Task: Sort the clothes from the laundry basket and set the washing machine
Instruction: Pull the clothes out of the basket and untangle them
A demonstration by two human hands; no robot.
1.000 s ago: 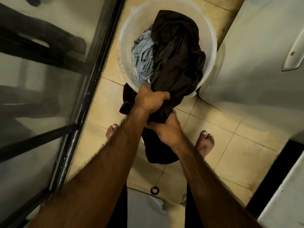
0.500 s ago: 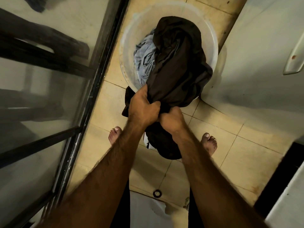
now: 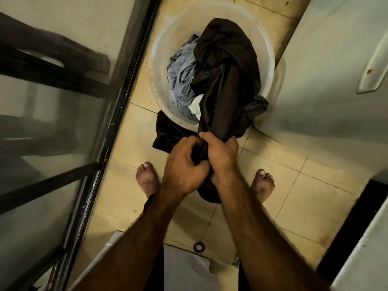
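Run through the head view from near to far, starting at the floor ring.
Small black ring → left hand and right hand gripping the dark brown garment → grey-blue cloth in the round white plastic basket.

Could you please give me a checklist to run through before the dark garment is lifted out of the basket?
1. Both hands grip the garment: ok; the left hand and right hand hold its bunched end.
2. Garment clear of the basket: not ok; most of it lies inside and over the rim.
3. Blue cloth free of the garment: cannot tell; it lies right beside it.
4. Floor clear: not ok; a dark cloth lies by the basket.
5. Washing machine ready: cannot tell; not plainly in view.
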